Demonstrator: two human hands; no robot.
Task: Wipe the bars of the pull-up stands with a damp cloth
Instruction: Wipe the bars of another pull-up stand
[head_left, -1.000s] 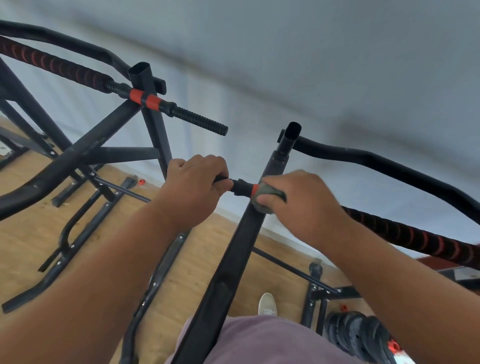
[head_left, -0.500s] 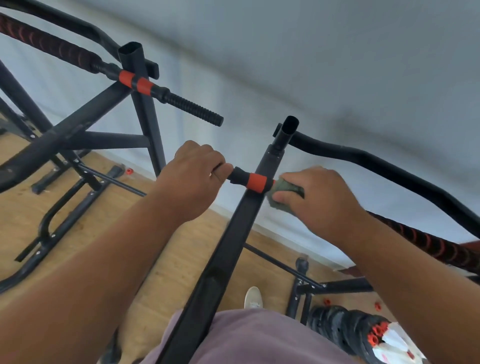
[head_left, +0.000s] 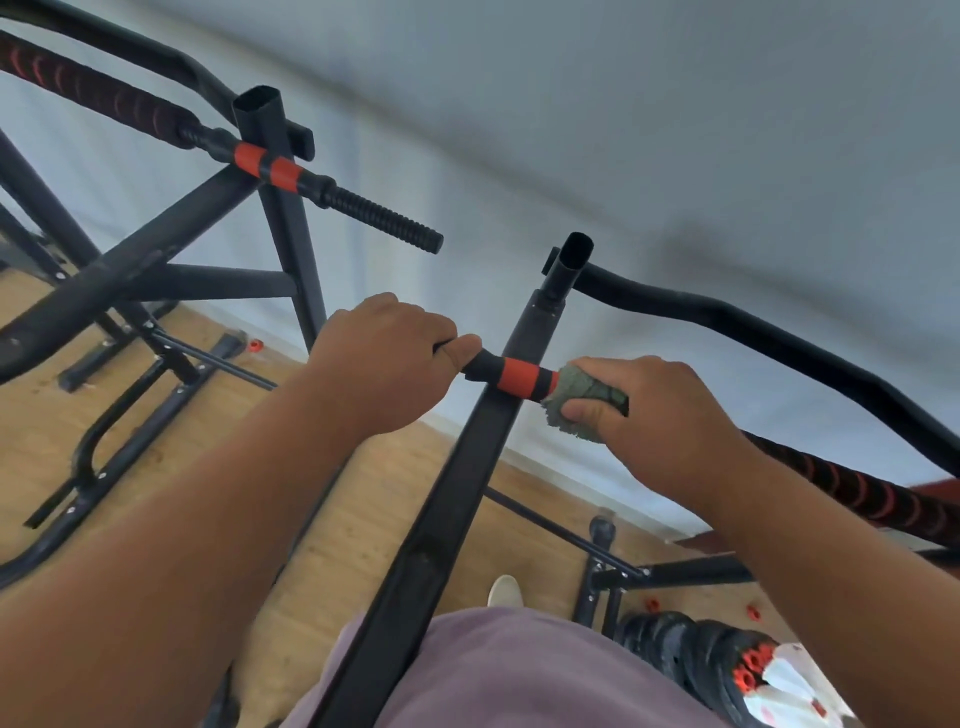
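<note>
Now your right hand (head_left: 670, 415) clutches the crumpled grey-green damp cloth (head_left: 582, 397) around the black, orange-banded bar (head_left: 514, 375); your left hand (head_left: 384, 358) grips the bar's end, just beside.

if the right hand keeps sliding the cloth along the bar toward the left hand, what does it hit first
Probably the orange band, then the black upright post crossing the bar. The left hand grips further along; the right hand holds the cloth.
</note>
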